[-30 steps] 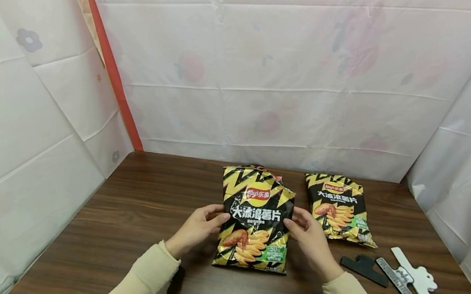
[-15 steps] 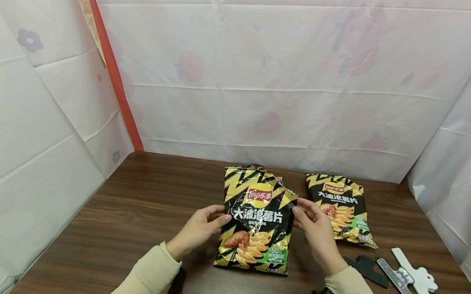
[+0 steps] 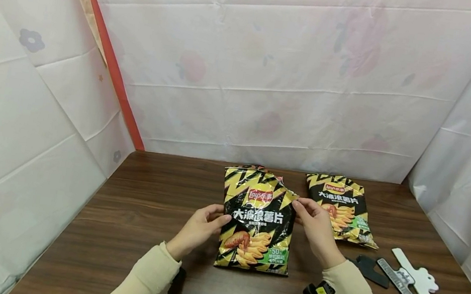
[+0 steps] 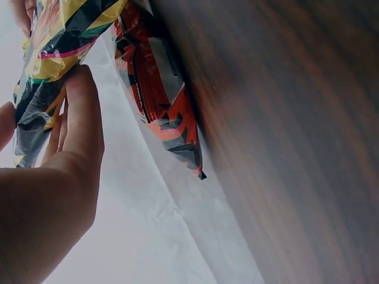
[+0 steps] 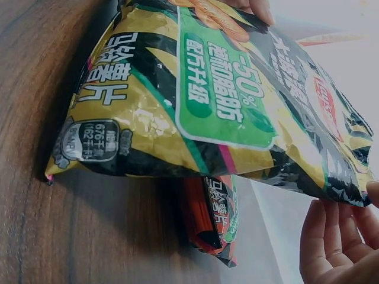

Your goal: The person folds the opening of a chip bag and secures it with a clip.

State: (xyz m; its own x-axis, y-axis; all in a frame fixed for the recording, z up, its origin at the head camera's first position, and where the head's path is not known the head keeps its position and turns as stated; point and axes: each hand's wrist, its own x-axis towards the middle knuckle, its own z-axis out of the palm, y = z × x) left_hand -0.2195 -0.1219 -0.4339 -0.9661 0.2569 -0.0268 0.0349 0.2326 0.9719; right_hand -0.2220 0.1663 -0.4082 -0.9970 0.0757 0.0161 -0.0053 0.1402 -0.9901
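Both hands steady the front chip bag point(image 3: 256, 228) at the desk point(image 3: 143, 194) centre: left hand point(image 3: 199, 227) fingers curl on its left edge, right hand point(image 3: 314, 228) pinches the upper right corner. Its torn top appears unsealed. The sealing clips point(image 3: 406, 281) lie unused, well apart to the right.

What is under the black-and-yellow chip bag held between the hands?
A red chip bag lies beneath the black-and-yellow chip bag, on the table. Only its edge and corner show in the wrist views; most of it, including its front, is covered.

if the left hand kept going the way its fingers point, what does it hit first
The left hand points right, its fingertips already at the left edge of the black-and-yellow chip bag, so it would press straight into that bag; the red bag behind lies further back.
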